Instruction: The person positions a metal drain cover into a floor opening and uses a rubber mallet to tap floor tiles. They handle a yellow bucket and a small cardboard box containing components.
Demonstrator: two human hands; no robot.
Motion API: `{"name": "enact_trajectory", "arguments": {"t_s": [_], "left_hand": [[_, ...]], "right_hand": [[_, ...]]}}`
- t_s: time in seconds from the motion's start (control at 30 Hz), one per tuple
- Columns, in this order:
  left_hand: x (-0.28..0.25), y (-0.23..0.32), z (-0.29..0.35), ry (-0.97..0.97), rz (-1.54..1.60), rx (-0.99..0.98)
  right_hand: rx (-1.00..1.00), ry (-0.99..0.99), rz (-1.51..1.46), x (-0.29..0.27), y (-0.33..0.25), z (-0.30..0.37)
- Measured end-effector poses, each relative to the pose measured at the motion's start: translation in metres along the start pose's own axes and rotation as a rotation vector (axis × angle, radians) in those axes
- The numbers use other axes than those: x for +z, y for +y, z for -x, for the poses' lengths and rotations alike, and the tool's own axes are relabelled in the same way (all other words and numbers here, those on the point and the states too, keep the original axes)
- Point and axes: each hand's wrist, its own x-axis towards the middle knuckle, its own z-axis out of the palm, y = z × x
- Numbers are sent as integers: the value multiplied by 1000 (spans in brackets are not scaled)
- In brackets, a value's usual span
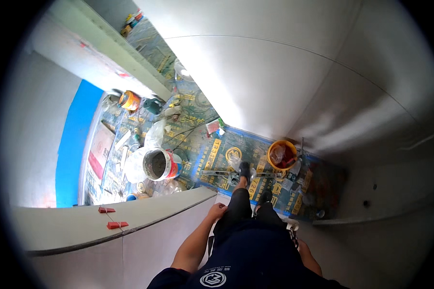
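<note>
My left hand hangs beside my left thigh, close to the top edge of a low tiled wall. Its fingers are curled in, and nothing shows in them. On the other side, my right hand is by my hip, mostly hidden by my dark shirt, so its fingers cannot be made out. A whitish item with dark cords shows just ahead of that hand; whether it is held or hangs from my waist, I cannot tell. Past my feet lies a long metal bar-like tool on the printed floor covering.
An orange bucket with red pieces stands ahead right by the large tiled wall. Beyond the low wall are a bucket of grey mix, plastic bags, and a yellow bucket. Red wedges sit at a tile joint.
</note>
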Motion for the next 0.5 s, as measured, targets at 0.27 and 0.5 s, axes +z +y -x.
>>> {"name": "enact_trajectory", "arguments": {"t_s": [0.27,0.5], "left_hand": [[-27,28,-1,233,-95,-18],[-69,44,-34,208,46,-38]], "right_hand": [[97,309,494,25,-100,-12],[11,202,720,52,-161,-21]]}}
